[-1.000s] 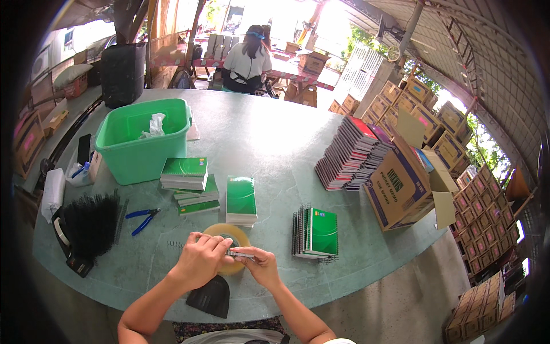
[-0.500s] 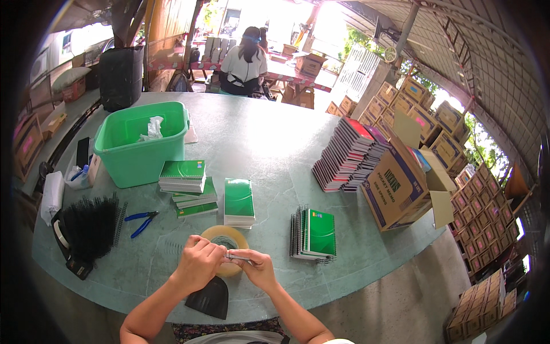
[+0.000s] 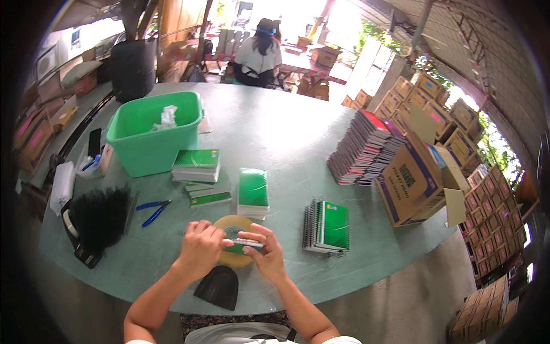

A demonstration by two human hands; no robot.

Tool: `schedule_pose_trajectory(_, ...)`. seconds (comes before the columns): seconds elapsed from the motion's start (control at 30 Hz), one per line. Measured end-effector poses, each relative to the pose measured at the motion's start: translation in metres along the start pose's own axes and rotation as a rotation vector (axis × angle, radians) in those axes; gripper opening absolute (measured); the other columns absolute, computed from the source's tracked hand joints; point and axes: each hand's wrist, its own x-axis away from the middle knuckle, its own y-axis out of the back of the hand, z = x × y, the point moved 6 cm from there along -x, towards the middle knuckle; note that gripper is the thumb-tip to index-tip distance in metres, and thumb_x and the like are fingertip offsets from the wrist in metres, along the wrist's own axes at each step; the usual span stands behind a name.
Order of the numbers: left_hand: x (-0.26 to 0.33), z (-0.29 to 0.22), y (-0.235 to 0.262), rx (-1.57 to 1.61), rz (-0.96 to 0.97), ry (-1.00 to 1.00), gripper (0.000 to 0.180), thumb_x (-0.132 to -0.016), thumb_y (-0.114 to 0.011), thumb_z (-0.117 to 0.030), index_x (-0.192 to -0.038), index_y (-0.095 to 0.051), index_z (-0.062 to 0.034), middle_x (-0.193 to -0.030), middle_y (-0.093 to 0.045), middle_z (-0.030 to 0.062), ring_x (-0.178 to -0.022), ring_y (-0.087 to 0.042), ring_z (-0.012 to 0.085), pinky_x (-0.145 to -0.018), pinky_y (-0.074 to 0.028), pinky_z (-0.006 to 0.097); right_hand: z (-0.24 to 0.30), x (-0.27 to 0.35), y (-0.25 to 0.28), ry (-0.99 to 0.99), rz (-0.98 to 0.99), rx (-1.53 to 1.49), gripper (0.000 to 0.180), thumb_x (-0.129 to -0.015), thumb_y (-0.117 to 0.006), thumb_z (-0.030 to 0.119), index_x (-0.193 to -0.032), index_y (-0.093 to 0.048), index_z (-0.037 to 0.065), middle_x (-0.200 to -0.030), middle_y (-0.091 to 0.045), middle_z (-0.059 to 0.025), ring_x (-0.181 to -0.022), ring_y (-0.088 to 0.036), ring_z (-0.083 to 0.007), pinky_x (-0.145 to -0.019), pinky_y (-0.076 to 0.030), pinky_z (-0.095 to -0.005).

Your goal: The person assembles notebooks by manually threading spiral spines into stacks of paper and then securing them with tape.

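Right now both my hands sit close together at the near edge of the counter (image 3: 275, 143), over a roll of clear tape (image 3: 232, 223) lying flat there. My left hand (image 3: 200, 247) is curled, fingers pinched narrow on one end of a small flat green item w/ a pale strip (image 3: 243, 245); my right hand (image 3: 268, 255) pinches the other end, thumb on top. Can't tell exactly what the item is, too small. It hangs just above the tape roll, maybe touching it. A dark wedge-shaped piece (image 3: 217, 286) lies just below my hands, blue pliers (image 3: 153, 207) to the left, and stacks of green notebooks (image 3: 253, 192) just beyond the roll. Risk as I see it: w/ both grips this tight and so near each other, the item could bend or slip out, and if tape is stuck to it, it may fold on itself or catch my fingertips. Roll isn't held, so a tug could drag it twd the edge.
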Motion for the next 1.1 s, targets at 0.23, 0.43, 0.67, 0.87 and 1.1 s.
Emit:
schedule_pose_trajectory(0.23,0.003,-0.003,-0.004,0.035,0.007,0.009,0.03,-0.071,-0.071,-0.023,-0.092,-0.057,-0.0062,-0.09,-0.058,0.0091,-0.094,-0.054,0.0276,-0.082,-0.038,0.041,-0.006,0.002,0.007,0.098,0.154,0.314,0.024,-0.083,-0.064,0.003,-0.107,-0.062,-0.001,-0.109,-0.065,-0.0092,-0.1,-0.058,-0.0135,-0.086,-0.046,-0.0252)
schedule_pose_trajectory(0.43,-0.008,-0.018,0.009,0.044,-0.064,-0.02,0.026,-0.077,-0.066,-0.028,-0.089,-0.057,-0.0065,-0.091,-0.059,0.0089,-0.089,-0.056,0.0232,-0.08,-0.039,0.039,-0.01,0.004,0.014,0.058,0.142,0.276,0.024,-0.084,-0.061,0.0,-0.108,-0.061,0.0,-0.112,-0.063,-0.0108,-0.103,-0.058,-0.0155,-0.09,-0.044,-0.0261)
schedule_pose_trajectory(0.67,-0.011,-0.018,0.002,0.107,0.028,0.002,0.025,-0.077,-0.067,-0.028,-0.087,-0.06,-0.0063,-0.085,-0.061,0.0082,-0.085,-0.057,0.0255,-0.077,-0.041,0.039,-0.011,0.003,0.019,0.025,0.103,0.145,0.019,-0.087,-0.056,-0.003,-0.106,-0.061,-0.001,-0.115,-0.061,-0.0145,-0.107,-0.058,-0.0194,-0.092,-0.045,-0.0276)
schedule_pose_trajectory(0.87,-0.012,-0.018,-0.002,0.089,-0.005,-0.074,0.024,-0.078,-0.066,-0.029,-0.082,-0.058,-0.0065,-0.08,-0.06,0.0076,-0.082,-0.057,0.0257,-0.076,-0.041,0.039,0.005,0.006,0.01,0.042,0.021,0.016,0.015,-0.086,-0.058,-0.003,-0.1,-0.064,-0.002,-0.11,-0.063,-0.013,-0.098,-0.059,-0.0141,-0.084,-0.048,-0.0249)
schedule_pose_trajectory(1.1,-0.018,-0.021,-0.018,0.203,0.121,-0.076,0.024,-0.079,-0.066,-0.026,-0.089,-0.058,-0.0061,-0.082,-0.06,0.0083,-0.082,-0.057,0.0266,-0.074,-0.041,0.037,-0.02,0.011,0.037,-0.002,0.045,0.479,0.016,-0.085,-0.062,0.0,-0.1,-0.065,-0.002,-0.091,-0.067,-0.0032,-0.081,-0.058,-0.0054,-0.071,-0.048,-0.0203)
